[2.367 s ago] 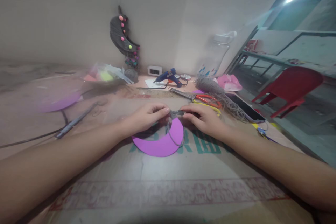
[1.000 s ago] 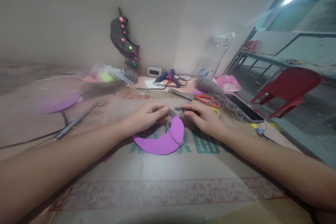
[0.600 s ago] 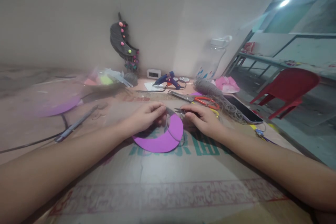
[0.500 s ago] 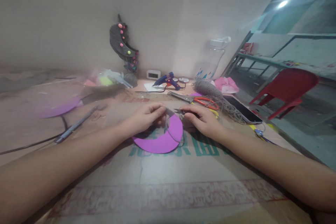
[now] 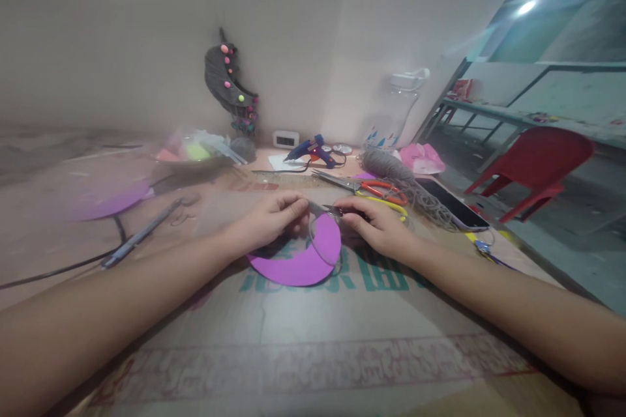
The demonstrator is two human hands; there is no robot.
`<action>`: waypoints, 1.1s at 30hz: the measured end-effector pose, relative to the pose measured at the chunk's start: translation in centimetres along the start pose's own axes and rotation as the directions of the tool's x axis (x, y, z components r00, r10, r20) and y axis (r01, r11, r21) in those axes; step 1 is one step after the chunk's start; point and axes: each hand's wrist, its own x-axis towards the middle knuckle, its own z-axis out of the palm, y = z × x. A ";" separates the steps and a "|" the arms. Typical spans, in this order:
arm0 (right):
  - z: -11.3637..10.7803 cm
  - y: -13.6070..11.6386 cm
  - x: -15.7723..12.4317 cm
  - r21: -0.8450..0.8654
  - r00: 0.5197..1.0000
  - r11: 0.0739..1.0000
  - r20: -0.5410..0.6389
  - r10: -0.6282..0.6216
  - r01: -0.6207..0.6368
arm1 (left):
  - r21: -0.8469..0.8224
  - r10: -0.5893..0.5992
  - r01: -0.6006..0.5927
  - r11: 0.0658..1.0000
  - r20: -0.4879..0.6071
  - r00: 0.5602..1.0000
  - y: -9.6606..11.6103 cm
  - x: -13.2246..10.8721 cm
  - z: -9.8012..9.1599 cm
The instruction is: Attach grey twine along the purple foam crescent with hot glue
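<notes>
A purple crescent (image 5: pixel 298 267) of card or foam lies over the printed cardboard, its upper tip wrapped in grey yarn (image 5: pixel 317 209). My left hand (image 5: pixel 281 216) pinches that wrapped tip between thumb and fingers. A loose strand of grey yarn loops down across the crescent's right side. In my right hand (image 5: pixel 374 225) are small scissors (image 5: pixel 334 210), their metal blades pointing left at the wrapped tip and touching or nearly touching it. My fingers hide the handles. Just behind lie larger scissors (image 5: pixel 384 192) with orange grips, beside a yellow handle (image 5: pixel 391 206).
A blue glue gun (image 5: pixel 313 148) stands at the back by a small clock (image 5: pixel 286 139). On the right are a grey yarn skein (image 5: pixel 388 164), a phone (image 5: pixel 452 203) and a clear bottle (image 5: pixel 394 111). A bowl (image 5: pixel 190 159) sits left; a decorated grey crescent (image 5: pixel 222 78) hangs behind.
The small scissors in my right hand have shifted slightly left, bringing their blades up to the wrapped tip. My left hand and the crescent have hardly moved.
</notes>
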 end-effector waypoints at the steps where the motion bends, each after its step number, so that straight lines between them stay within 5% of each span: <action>1: 0.0 0.0 0.0 -0.006 1.000 1.000 0.001 -0.015 0.015 | 0.003 0.001 -0.001 1.000 -0.001 1.000 0.1 0.0 0.0; 33: 0.0 -0.1 0.0 -0.008 1.000 1.000 -0.015 -0.011 0.011 | 0.104 0.007 -0.010 0.995 0.035 0.999 0.3 -0.1 -0.1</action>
